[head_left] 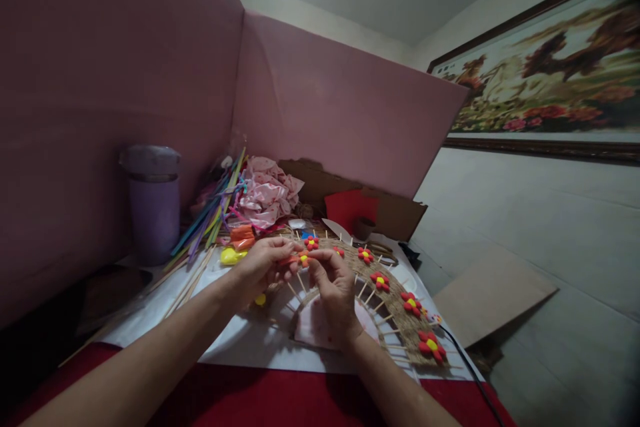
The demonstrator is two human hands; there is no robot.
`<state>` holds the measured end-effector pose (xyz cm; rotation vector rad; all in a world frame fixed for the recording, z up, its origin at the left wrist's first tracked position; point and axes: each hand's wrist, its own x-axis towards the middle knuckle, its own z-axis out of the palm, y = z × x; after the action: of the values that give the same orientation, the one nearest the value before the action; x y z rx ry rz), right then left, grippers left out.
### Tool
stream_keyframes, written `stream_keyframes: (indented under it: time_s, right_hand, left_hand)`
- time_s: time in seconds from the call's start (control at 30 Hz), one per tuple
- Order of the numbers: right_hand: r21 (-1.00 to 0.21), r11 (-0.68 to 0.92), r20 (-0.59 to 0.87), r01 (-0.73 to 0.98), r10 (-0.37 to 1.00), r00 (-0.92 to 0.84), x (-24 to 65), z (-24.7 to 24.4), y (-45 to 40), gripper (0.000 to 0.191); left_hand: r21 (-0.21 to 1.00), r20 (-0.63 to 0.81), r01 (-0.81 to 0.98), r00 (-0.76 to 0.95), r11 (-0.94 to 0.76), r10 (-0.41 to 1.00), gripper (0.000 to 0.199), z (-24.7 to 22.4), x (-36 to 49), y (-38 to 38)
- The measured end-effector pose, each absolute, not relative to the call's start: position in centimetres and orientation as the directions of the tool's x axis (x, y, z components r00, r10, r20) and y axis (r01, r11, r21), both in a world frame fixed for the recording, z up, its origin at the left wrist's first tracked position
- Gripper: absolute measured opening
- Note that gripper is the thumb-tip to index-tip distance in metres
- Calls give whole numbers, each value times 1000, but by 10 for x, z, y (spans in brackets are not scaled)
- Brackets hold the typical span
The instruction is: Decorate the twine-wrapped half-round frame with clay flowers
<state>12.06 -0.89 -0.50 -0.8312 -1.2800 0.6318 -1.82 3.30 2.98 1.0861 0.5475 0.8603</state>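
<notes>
My left hand (261, 268) and my right hand (334, 287) meet over a fan-shaped craft piece (400, 320) made of woven brown twine and thin wooden sticks. Between the fingertips of both hands sits a small red clay flower with a yellow centre (302, 258). Several matching red flowers (411, 304) line the woven arc, running from near my hands to the lower right. Part of the fan's inner sticks is hidden under my right hand.
A purple lidded cup (153, 203) stands at the left. Coloured straws (210, 217), crumpled pink paper (267, 193), orange and yellow clay lumps (235, 247) lie behind. Brown cardboard (395, 213), pink screens (350, 113), white sheet (240, 340), black cable (465, 367).
</notes>
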Motion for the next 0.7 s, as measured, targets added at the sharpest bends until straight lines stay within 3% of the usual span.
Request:
stream_keyframes:
  time_s: [0.17, 0.3, 0.47, 0.7]
  right_hand:
    - [-823, 568, 546, -19, 800, 247, 121, -4, -7, 7]
    - [-755, 645, 651, 116, 720, 241, 123, -7, -6, 5]
    - [-681, 701, 732, 211, 651, 199, 124, -11, -6, 7]
    - [-700, 668, 713, 252, 675, 193, 126, -8, -11, 16]
  left_hand:
    - [936, 74, -328, 538, 128, 840, 15, 28, -20, 34]
    - [972, 136, -233, 587, 5, 798, 28, 23, -16, 29]
    - [948, 110, -289, 687, 132, 718, 37, 20, -14, 26]
    - [926, 78, -333, 630, 178, 773, 29, 28, -16, 27]
